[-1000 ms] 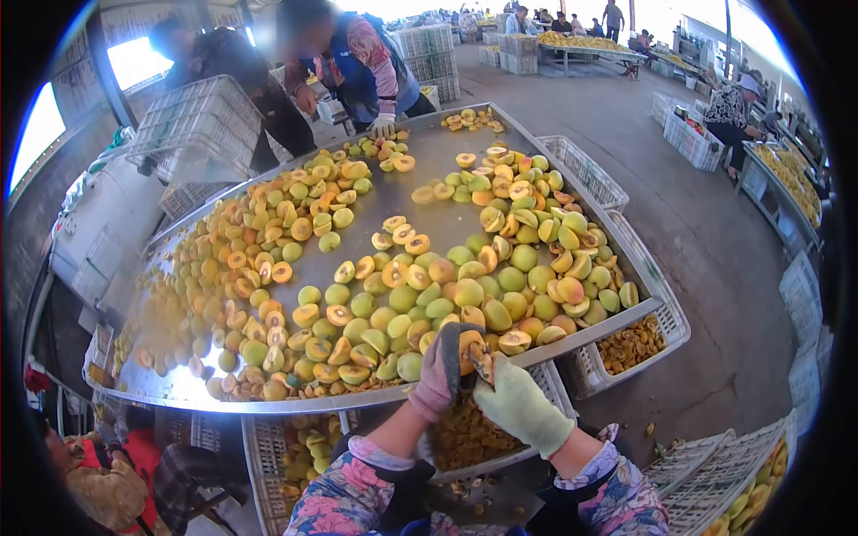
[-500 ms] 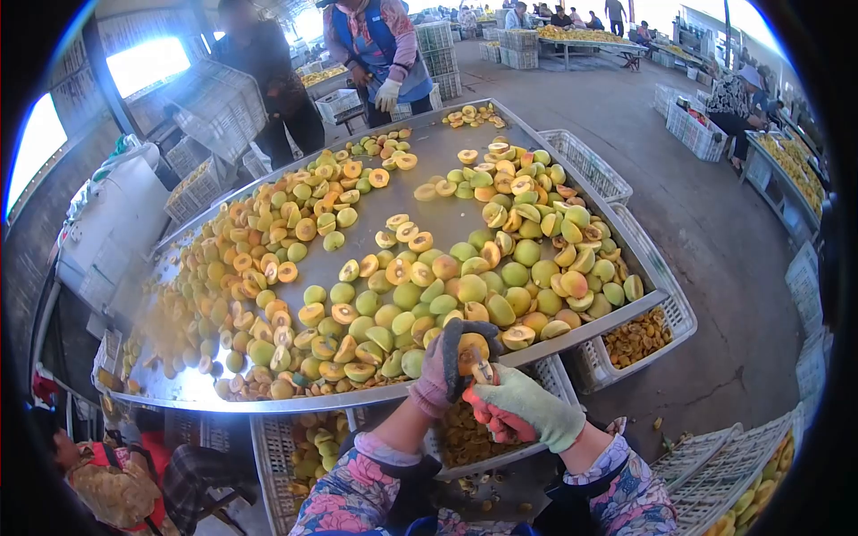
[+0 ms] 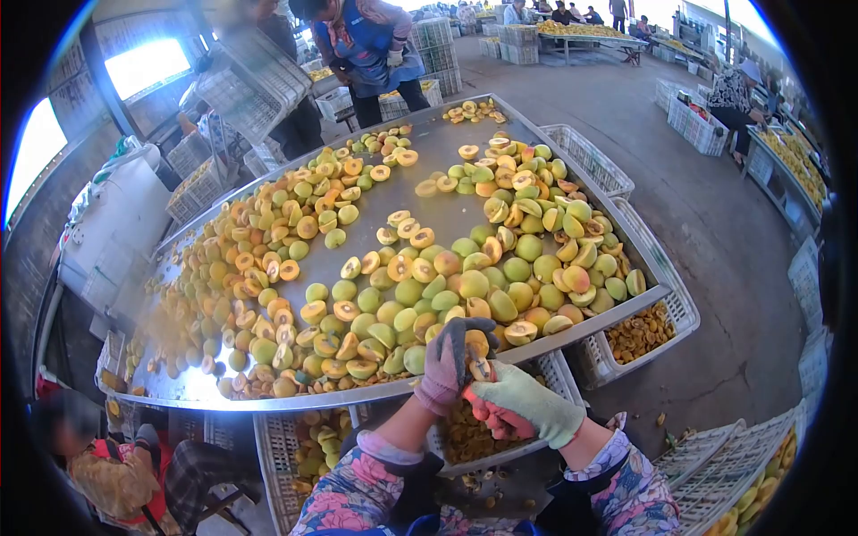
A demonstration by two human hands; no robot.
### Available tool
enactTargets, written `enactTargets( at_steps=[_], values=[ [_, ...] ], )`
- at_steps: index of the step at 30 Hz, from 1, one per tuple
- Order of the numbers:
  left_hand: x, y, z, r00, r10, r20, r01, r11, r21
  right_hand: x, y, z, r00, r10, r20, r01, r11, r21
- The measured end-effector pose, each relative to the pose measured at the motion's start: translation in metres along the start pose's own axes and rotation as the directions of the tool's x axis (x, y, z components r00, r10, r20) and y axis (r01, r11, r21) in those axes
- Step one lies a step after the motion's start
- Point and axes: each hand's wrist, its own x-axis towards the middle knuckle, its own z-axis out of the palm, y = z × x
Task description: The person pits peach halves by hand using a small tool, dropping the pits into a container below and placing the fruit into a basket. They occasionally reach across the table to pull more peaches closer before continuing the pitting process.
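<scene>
My left hand (image 3: pixel 444 368), in a pink and grey glove, grips a yellow-orange peach half (image 3: pixel 475 344) just above the near edge of the steel table (image 3: pixel 447 219). My right hand (image 3: pixel 523 404), in a green glove with red palm, presses a small tool against the fruit's pit (image 3: pixel 482 368); the tool itself is mostly hidden. Both hands hover over a white crate (image 3: pixel 545 368) holding brown pits. Heaps of whole green peaches (image 3: pixel 527 268) and cut halves (image 3: pixel 404 237) cover the table.
White plastic crates (image 3: pixel 666 308) hang along the table's right side and lie on the floor at lower right. A person in blue (image 3: pixel 366 49) stands at the far end; another lifts a crate (image 3: pixel 255 76) at far left. A seated person (image 3: pixel 98 464) is at lower left.
My hands stay at the near table edge working the same peach half; the right hand shifted slightly lower. At the far end the crate was lifted and the person in blue bent forward.
</scene>
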Motion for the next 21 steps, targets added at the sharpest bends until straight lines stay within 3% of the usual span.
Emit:
enactTargets(
  at_steps=[2,3,5,8,12,14,18,19,20,21],
  values=[
    [0.001,0.012,0.001,0.995,0.077,0.058,-0.086,0.982,0.167,0.005,0.005,-0.009,0.986,0.086,0.141,-0.114,0.972,0.205],
    [0.001,0.011,0.001,0.995,0.078,0.058,-0.086,0.982,0.167,0.003,0.003,-0.007,0.986,0.086,0.142,-0.114,0.972,0.204],
    [0.001,0.005,0.0,1.0,0.007,0.018,-0.007,1.0,0.003,-0.002,-0.006,0.002,0.996,0.059,0.07,-0.064,0.995,0.074],
    [-0.002,-0.004,-0.001,0.999,0.028,0.026,-0.03,0.998,0.058,0.005,0.01,0.008,0.999,-0.022,-0.042,0.022,1.0,-0.016],
    [0.0,0.003,0.0,0.99,-0.13,0.058,0.136,0.983,-0.126,-0.006,-0.004,0.001,0.99,0.091,0.106,-0.109,0.978,0.176],
    [0.001,0.003,0.003,0.999,0.036,0.022,-0.035,0.997,-0.076,-0.001,0.002,-0.005,0.961,0.117,0.25,-0.191,0.936,0.296],
    [0.009,0.016,-0.005,0.987,0.09,0.132,-0.103,0.99,0.095,-0.005,-0.003,-0.008,0.95,0.093,0.299,-0.19,0.93,0.315],
    [0.011,0.013,-0.008,0.984,-0.09,0.152,0.117,0.977,-0.18,-0.006,-0.005,-0.008,0.951,0.095,0.294,-0.182,0.941,0.284],
    [0.013,0.009,-0.011,0.942,-0.254,0.221,0.327,0.842,-0.429,-0.006,-0.006,-0.007,0.952,0.096,0.29,-0.173,0.952,0.254],
    [0.013,0.004,-0.014,0.941,-0.257,0.218,0.329,0.842,-0.427,-0.006,-0.006,-0.005,0.951,0.098,0.294,-0.176,0.951,0.255]
  ],
)
